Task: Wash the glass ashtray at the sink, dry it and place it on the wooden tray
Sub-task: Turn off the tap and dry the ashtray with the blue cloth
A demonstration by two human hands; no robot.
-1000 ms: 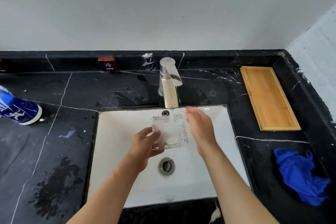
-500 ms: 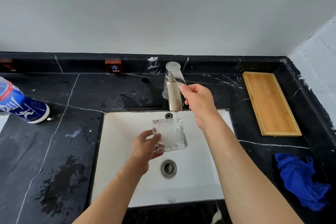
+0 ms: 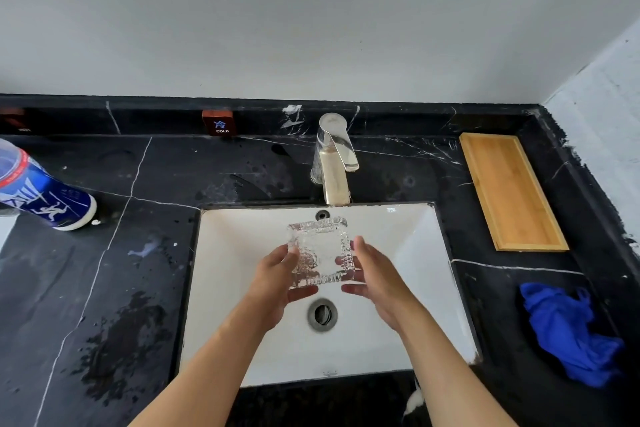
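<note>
Lying far left on black counter (image 3: pixel 104 288): blue bottle (image 3: pixel 41 192). Left hand (image 3: pixel 277 282) & right hand (image 3: pixel 375 276) both clasp glass ashtray (image 3: pixel 320 251) by its sides, fingers curled under, above white sink (image 3: pixel 415 253), just below faucet (image 3: pixel 334 163). Wooden tray (image 3: pixel 512 191) sits right, blue cloth (image 3: pixel 568 329) nearer.

Blue can (image 3: pixel 41 194) cropped at left edge

Counter (image 3: pixel 242 170): black, white-veined. Sink (image 3: pixel 415 253): white. Right of sink: honey-brown wooden tray (image 3: pixel 512 191), blue cloth (image 3: pixel 568 333). Left: blue-white bottle (image 3: pixel 45 198).
</note>
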